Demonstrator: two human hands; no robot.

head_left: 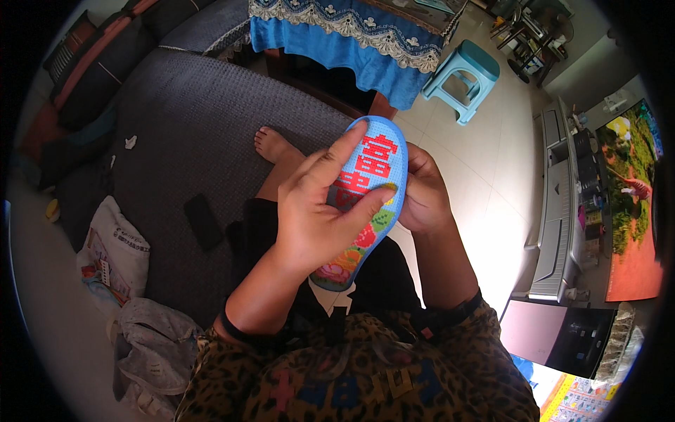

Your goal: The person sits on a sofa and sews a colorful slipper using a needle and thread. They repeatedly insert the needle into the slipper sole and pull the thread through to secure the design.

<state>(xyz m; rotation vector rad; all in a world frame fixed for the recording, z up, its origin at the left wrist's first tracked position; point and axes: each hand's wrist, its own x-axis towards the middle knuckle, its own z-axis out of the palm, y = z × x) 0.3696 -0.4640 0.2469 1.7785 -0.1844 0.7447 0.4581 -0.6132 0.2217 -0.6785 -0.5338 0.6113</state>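
A stitched insole (383,216) with a blue rim, red characters and a fruit-and-flower pattern is tilted above my lap. My left hand (313,200) grips it, index finger along its upper left and thumb across its patterned face. At the insole's right edge is my right hand (425,193), its fingers curled and partly hidden behind the insole. Whether those fingers pinch a thread, a needle or just the rim is hidden. Below the insole's lower end, a cream-coloured flat piece (334,299) shows against my dark clothing.
I sit on a dark grey couch (190,105). A dark phone-like object (202,223), a white printed bag (119,253) and a grey cloth bag (151,337) lie to the left. Ahead stand a blue-draped table (337,42) and a light-blue stool (464,74). A cabinet (555,225) and a lit screen (633,204) are right.
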